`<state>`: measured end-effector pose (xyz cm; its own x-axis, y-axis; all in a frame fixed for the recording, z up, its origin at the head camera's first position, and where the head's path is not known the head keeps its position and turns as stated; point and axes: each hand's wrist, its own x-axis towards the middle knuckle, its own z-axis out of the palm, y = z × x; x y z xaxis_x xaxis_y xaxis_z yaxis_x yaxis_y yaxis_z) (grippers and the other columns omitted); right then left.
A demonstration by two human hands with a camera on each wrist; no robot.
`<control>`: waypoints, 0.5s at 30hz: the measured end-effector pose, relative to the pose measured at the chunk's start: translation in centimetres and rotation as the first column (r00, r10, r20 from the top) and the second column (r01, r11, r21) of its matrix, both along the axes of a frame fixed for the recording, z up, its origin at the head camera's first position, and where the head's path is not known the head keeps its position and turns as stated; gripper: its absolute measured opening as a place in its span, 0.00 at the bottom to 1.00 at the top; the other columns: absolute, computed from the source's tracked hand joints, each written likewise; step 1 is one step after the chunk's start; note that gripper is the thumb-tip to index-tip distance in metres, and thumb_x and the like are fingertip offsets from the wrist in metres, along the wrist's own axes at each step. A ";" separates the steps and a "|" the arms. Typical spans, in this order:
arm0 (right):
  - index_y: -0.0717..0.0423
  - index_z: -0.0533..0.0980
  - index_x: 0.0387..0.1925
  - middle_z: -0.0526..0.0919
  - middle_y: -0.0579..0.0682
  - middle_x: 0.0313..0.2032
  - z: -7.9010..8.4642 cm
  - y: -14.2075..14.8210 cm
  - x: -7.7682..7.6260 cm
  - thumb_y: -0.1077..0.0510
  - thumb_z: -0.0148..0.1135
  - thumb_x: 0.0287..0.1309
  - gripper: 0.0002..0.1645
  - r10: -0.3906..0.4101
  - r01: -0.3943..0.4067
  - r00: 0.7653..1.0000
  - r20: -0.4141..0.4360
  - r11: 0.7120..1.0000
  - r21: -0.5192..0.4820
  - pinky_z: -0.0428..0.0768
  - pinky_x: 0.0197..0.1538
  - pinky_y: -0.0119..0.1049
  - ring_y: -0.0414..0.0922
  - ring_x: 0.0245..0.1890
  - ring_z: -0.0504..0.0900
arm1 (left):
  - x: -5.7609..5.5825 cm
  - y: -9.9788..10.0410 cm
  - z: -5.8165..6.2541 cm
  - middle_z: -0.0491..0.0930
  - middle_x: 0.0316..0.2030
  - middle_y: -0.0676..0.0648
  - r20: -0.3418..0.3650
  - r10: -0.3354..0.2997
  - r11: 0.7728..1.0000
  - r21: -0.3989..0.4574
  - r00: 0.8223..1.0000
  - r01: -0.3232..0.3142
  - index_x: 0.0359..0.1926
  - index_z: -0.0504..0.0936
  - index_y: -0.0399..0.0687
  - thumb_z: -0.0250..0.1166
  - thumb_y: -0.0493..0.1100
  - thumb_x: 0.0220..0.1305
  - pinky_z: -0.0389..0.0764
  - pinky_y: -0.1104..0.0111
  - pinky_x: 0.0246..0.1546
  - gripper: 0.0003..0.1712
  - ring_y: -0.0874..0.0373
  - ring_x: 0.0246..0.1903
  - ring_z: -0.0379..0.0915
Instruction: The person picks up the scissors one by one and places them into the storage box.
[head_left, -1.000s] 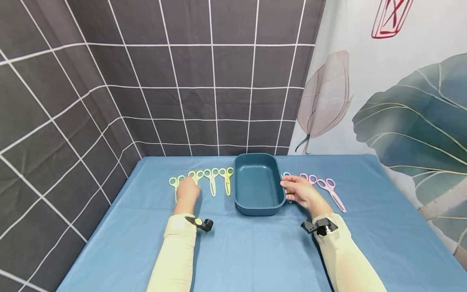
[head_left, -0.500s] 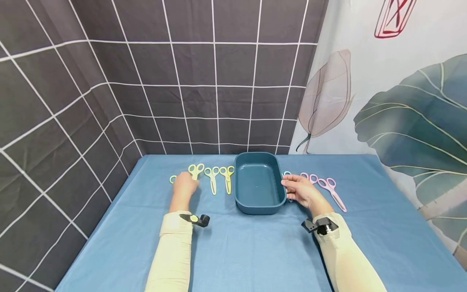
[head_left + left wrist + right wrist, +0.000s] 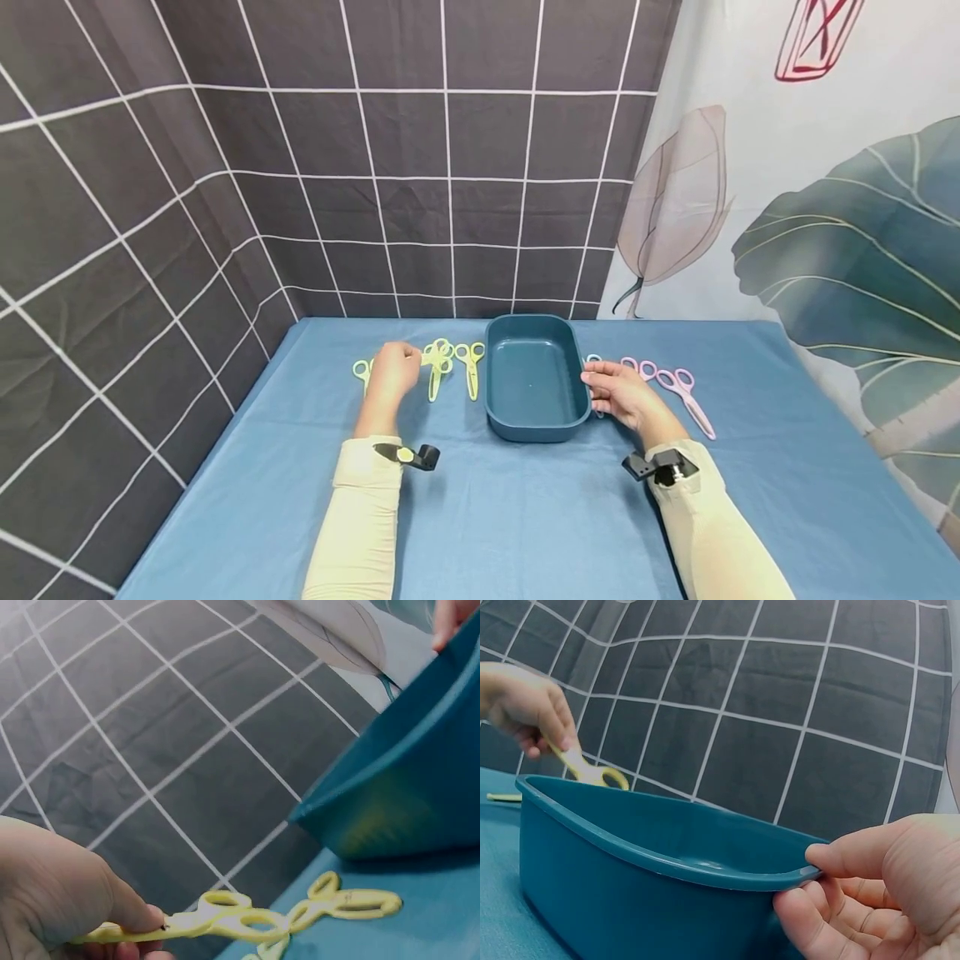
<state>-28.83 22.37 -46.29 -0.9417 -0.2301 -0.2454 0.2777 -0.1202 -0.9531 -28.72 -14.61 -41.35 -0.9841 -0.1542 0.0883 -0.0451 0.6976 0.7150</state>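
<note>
My left hand (image 3: pixel 393 373) grips yellow scissors (image 3: pixel 214 921) by the blade end, handles pointing right and raised off the cloth. In the head view those handles overlap pale green scissors (image 3: pixel 434 386) on the table. Another yellow pair of scissors (image 3: pixel 472 372) lies beside the teal basin (image 3: pixel 536 434). Left of my hand, more scissors (image 3: pixel 362 368) are partly hidden by it. My right hand (image 3: pixel 621 394) pinches the basin's right rim between thumb and fingers; the right wrist view shows the thumb on top. No scissors show inside the basin.
Right of the basin lie pink scissors (image 3: pixel 687 398), a second purple-pink pair of scissors (image 3: pixel 637 367) and a pale blue scissor handle (image 3: pixel 593 358), the latter two partly behind my right hand. A blue cloth (image 3: pixel 510 517) covers the table. A dark gridded curtain (image 3: pixel 480 208) hangs behind.
My left hand has lifted the yellow scissors from the row and turned their handles to the right, toward the basin. My right hand stays on the rim.
</note>
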 end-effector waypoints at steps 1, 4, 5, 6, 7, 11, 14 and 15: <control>0.68 0.61 0.56 0.74 0.47 0.27 0.0 0.0 0.0 0.61 0.58 0.59 0.27 -0.004 0.004 1.000 0.001 1.000 -0.004 0.77 0.24 0.30 0.38 0.19 0.74 | 0.1 0.0 0.2 0.78 0.24 0.45 0.008 0.002 1.000 0.025 1.000 -0.002 0.25 0.82 0.40 0.51 0.38 0.59 0.70 0.65 0.20 0.14 0.57 0.17 0.72; 0.67 0.62 0.55 0.74 0.47 0.27 -0.1 0.0 -0.1 0.62 0.58 0.58 0.25 -0.009 0.009 1.000 0.002 1.000 -0.014 0.77 0.24 0.30 0.38 0.20 0.74 | -0.1 0.2 0.7 0.81 0.39 0.43 0.040 -0.015 0.995 0.102 0.999 0.011 0.41 0.83 0.40 0.53 0.41 0.63 0.76 0.63 0.30 0.15 0.55 0.27 0.79; 0.67 0.62 0.55 0.74 0.47 0.27 -0.2 0.0 -0.1 0.62 0.58 0.59 0.25 -0.008 0.008 1.000 0.001 1.000 -0.015 0.77 0.24 0.30 0.38 0.20 0.74 | -0.1 0.4 0.9 0.81 0.40 0.43 0.042 -0.020 0.994 0.111 0.999 0.016 0.42 0.83 0.40 0.53 0.41 0.63 0.76 0.63 0.31 0.15 0.55 0.28 0.79; 0.67 0.62 0.55 0.73 0.47 0.27 -0.2 0.0 -0.1 0.62 0.58 0.59 0.25 -0.008 0.008 1.000 0.001 1.000 -0.014 0.77 0.24 0.30 0.38 0.20 0.74 | -0.1 0.5 1.1 0.81 0.41 0.43 0.038 -0.025 0.993 0.119 0.999 0.020 0.42 0.83 0.40 0.53 0.42 0.63 0.76 0.64 0.33 0.15 0.55 0.29 0.79; 0.67 0.62 0.55 0.73 0.47 0.28 -0.2 0.0 -0.1 0.62 0.58 0.59 0.25 -0.009 0.009 1.000 0.000 1.000 -0.012 0.77 0.24 0.29 0.38 0.20 0.74 | -0.2 0.7 1.4 0.81 0.40 0.43 0.035 -0.030 0.993 0.119 0.999 0.026 0.42 0.83 0.40 0.54 0.42 0.63 0.76 0.64 0.33 0.15 0.55 0.29 0.79; 0.69 0.60 0.57 0.74 0.47 0.26 -0.1 0.0 -0.1 0.62 0.58 0.59 0.28 -0.008 0.008 1.000 0.000 1.000 -0.003 0.77 0.23 0.29 0.37 0.19 0.73 | -0.4 1.8 2.6 0.82 0.36 0.44 -0.002 -0.053 0.994 0.093 0.999 0.053 0.40 0.84 0.40 0.56 0.41 0.62 0.76 0.64 0.33 0.13 0.55 0.28 0.77; 0.70 0.58 0.58 0.74 0.46 0.25 -0.2 0.1 -0.1 0.62 0.58 0.59 0.30 -0.006 0.006 1.000 -0.001 1.000 -0.010 0.77 0.23 0.28 0.37 0.18 0.73 | -0.6 3.0 3.2 0.82 0.34 0.43 -0.007 -0.083 0.991 0.101 0.997 0.083 0.39 0.84 0.41 0.56 0.40 0.61 0.77 0.64 0.32 0.12 0.54 0.27 0.77; 0.71 0.58 0.59 0.74 0.46 0.25 -0.1 0.1 -0.1 0.62 0.58 0.59 0.31 -0.005 0.005 1.000 -0.002 1.000 -0.014 0.77 0.23 0.28 0.37 0.18 0.73 | -0.8 3.5 3.4 0.82 0.34 0.44 -0.010 -0.096 0.990 0.100 0.995 0.096 0.39 0.84 0.41 0.56 0.40 0.61 0.76 0.64 0.32 0.12 0.54 0.28 0.77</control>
<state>-28.91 22.44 -46.44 -0.9434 -0.2292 -0.2399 0.2749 -0.1347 -0.9520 -29.48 -11.09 -37.96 -0.9943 -0.0673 0.0826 0.0228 0.6232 0.7818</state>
